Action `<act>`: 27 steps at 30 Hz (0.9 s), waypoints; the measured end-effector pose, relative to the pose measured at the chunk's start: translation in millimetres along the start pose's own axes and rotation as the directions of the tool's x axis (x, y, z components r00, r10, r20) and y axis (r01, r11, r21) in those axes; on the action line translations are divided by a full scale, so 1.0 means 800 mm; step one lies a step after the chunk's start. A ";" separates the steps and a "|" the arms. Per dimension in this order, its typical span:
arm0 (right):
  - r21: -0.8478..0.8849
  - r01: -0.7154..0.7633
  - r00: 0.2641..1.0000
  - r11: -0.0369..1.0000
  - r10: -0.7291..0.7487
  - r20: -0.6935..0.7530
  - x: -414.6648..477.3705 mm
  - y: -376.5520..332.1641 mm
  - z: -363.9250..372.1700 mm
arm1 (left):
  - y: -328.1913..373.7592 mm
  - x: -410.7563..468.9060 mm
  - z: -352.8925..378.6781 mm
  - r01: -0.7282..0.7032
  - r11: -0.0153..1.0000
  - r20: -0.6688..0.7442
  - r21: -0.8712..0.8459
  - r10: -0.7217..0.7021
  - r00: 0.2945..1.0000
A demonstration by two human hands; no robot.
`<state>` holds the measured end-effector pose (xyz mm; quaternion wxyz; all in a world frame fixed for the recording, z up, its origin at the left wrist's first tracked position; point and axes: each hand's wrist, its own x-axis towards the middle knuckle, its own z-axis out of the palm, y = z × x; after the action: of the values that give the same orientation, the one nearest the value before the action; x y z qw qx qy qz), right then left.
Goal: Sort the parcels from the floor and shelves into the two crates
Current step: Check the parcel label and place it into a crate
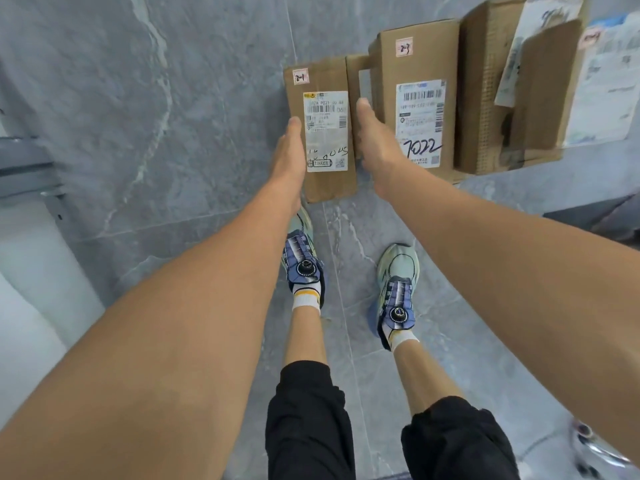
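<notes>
parcel in play: the narrow cardboard parcel tagged 2-1 (325,133), shipping label facing up at me, first in the row of boxes

where it sits: dead ahead of both arms, above the grey tiled floor (173,133). Its near end overlaps my left shoe (304,265) in the view, so it's higher than the shoe, but I can't tell what carries it.

long axis: runs straight away from me, so the two long sides are the ones on offer

left grip (289,157): laid flat along the parcel's left long side, thumb stretched forward, nothing curled that I can see; fingertips are hidden down the side

right grip (377,147): same on the right long side, slotted into the thin gap between this one and the taller parcel tagged 2-3 (415,98), fingers out of sight in there

so basically: it's a flat two-palm squeeze rather than a wrap-around hold, with both grips equally close

neighbours: a bigger plain box (485,98) stands just past 2-3, with more labelled stuff behind it

next move, my guess: lift straight up or pull back toward me; sliding right is blocked by 2-3

worry: palms-only clamp could slip

crates: not in view
</notes>
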<state>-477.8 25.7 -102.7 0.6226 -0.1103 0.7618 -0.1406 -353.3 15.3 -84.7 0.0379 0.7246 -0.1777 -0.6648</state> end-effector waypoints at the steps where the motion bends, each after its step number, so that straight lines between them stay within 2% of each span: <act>1: -0.009 0.001 1.000 1.000 -0.001 0.001 0.006 0.001 0.003 | 0.001 0.004 0.001 0.006 1.000 0.001 -0.004 -0.006 1.000; 8: -0.013 -0.040 0.999 0.999 0.040 0.008 0.035 0.008 0.017 | 0.000 0.029 0.003 -0.014 1.000 0.094 0.000 0.014 0.995; 16: 0.006 -0.036 0.999 0.999 0.036 0.013 0.026 0.007 0.014 | -0.012 0.017 -0.009 -0.003 0.991 0.092 -0.132 0.015 0.996; 21: 0.003 0.050 0.998 0.999 -0.050 0.024 -0.037 -0.032 0.013 | 0.006 -0.035 -0.028 -0.063 0.965 0.050 -0.254 0.078 0.996; 27: 0.012 0.205 0.978 0.979 -0.205 0.044 -0.144 -0.108 0.001 | 0.045 -0.136 -0.054 -0.214 0.917 -0.045 -0.336 0.211 0.976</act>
<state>-454.7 -15.5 33.2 0.6222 -0.1891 0.7317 -0.2044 -324.3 7.2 34.6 0.2346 0.6865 -0.1379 -0.6743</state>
